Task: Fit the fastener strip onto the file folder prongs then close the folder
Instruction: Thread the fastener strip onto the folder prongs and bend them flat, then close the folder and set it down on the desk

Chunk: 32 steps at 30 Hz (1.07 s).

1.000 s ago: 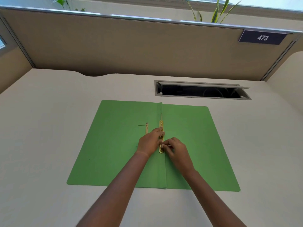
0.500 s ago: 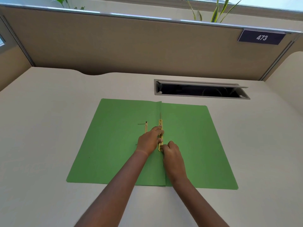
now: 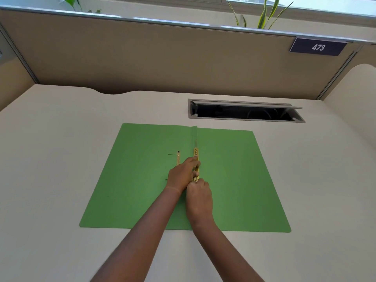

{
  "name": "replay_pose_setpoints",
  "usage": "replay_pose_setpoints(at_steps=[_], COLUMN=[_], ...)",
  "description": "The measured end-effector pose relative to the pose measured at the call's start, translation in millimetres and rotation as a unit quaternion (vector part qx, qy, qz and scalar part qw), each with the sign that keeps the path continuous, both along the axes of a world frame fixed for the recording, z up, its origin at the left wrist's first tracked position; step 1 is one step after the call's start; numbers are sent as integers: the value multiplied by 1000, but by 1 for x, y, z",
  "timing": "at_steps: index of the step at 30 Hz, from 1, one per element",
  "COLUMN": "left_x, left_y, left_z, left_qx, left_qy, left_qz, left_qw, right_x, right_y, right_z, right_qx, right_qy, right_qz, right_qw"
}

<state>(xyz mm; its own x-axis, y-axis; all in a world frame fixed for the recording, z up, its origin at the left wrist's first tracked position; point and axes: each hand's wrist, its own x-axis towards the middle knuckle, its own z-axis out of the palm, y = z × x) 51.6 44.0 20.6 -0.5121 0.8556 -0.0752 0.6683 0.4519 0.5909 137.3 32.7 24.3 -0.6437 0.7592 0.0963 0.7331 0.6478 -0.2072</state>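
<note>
Both hands meet at the green folder (image 3: 234, 180) spine — left hand (image 3: 181, 174) pinching the gold fastener strip (image 3: 196, 157), right hand (image 3: 199, 197) curled just below it, grip unclear.

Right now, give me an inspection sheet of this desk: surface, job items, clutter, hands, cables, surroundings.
Surface: pale desk, bare around the folder.
Job's things: green folder lies open and flat; gold fastener strip lies along the centre fold; a second gold piece sits just left of it.
Clutter: nothing seen.
Hands: left hand presses on the strip's middle; right hand works at its near end.
Cables: dim loops inside the open cable hatch, hard to make out.
Surroundings: beige partition, number plate 473, plants behind.
</note>
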Motion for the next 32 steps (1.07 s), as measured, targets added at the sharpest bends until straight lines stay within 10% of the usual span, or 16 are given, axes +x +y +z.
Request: replay_pose_setpoints(at_steps=[24,32], left_x=[-20,-68], left_y=[-40,-83], left_z=[-7,-12], left_qx=[97,-126], left_qy=[180,166], left_qz=[48,261], left_qw=[978,943], right_x=[75,87], right_y=[61,81], right_z=[-21,-22], right_qx=[5,-67], right_qy=[67,-56], right_qz=[46,-23], right_qw=[997,996])
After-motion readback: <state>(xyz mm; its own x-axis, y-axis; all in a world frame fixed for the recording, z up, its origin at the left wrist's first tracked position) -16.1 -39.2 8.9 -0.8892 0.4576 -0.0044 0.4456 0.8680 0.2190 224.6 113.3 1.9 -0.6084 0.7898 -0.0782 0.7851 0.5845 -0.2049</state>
